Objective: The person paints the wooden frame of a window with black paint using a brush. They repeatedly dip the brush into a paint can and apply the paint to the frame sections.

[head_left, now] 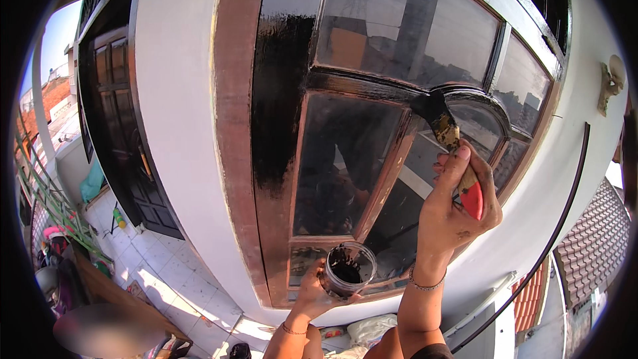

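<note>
My right hand grips a paintbrush by its wooden handle, which ends in red. Its black-coated bristles touch the window frame where a crossbar meets the arched pane. Lower down, my left hand is wrapped round a clear jar with dark paint in it, its mouth tilted toward me. Wet-looking black covers the upper frame and part of the left stile. Reddish-brown wood shows on the lower bars and the outer left trim.
Left of the white wall stands a dark panelled door. A tiled floor lies below, with a cluttered wooden surface at the lower left. A black hose hangs along the right wall, near a wall lamp. Tiled roofs lie beyond.
</note>
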{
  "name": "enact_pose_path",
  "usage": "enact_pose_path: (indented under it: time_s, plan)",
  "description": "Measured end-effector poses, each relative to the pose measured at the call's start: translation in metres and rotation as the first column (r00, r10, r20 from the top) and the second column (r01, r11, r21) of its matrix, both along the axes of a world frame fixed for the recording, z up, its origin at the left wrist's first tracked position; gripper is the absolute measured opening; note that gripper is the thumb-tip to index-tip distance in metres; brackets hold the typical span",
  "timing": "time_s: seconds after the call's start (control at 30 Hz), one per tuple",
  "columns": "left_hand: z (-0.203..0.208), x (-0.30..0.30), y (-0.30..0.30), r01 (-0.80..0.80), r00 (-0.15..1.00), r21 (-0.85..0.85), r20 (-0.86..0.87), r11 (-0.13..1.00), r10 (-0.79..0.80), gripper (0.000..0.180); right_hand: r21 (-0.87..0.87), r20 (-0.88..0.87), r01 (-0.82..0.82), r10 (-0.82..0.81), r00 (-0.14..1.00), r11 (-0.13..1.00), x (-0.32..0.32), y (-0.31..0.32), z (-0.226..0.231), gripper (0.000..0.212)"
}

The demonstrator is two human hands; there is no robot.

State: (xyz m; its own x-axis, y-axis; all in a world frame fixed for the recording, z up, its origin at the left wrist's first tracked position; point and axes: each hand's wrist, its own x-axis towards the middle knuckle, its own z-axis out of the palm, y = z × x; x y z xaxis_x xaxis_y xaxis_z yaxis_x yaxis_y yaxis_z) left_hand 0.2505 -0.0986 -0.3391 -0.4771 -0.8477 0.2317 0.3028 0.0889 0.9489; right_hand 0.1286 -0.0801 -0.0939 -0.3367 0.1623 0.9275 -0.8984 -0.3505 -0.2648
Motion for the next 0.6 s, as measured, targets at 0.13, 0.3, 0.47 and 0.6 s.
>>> enact_pose_path:
  time_s: [0.13,0.3,0.47,0.6]
  plan:
    - [-0.014,-0.003,-0.005,0.000,0.995,-0.036,-0.098,0.999,-0.003,0.094,0.111,-0.250,0.006,0.022,0.968,0.994,0.057,-0.013,0.002,0.014]
    - [-0.009,0.003,-0.003,-0.068,0.994,-0.121,-0.087,0.990,0.058,0.096,0.098,-0.385,-0.268,0.285,0.878,0.958,0.075,-0.027,-0.008,0.019]
    - [-0.007,0.008,-0.004,-0.052,0.999,0.013,0.003,0.999,0.052,0.097,0.019,-0.049,0.001,0.000,0.999,1.000,-0.020,0.000,0.004,0.012]
    - [-0.018,0.011,-0.014,-0.113,0.969,-0.099,0.208,0.989,0.131,0.099,-0.040,-0.077,0.114,-0.117,0.990,0.993,-0.021,0.003,0.006,0.011]
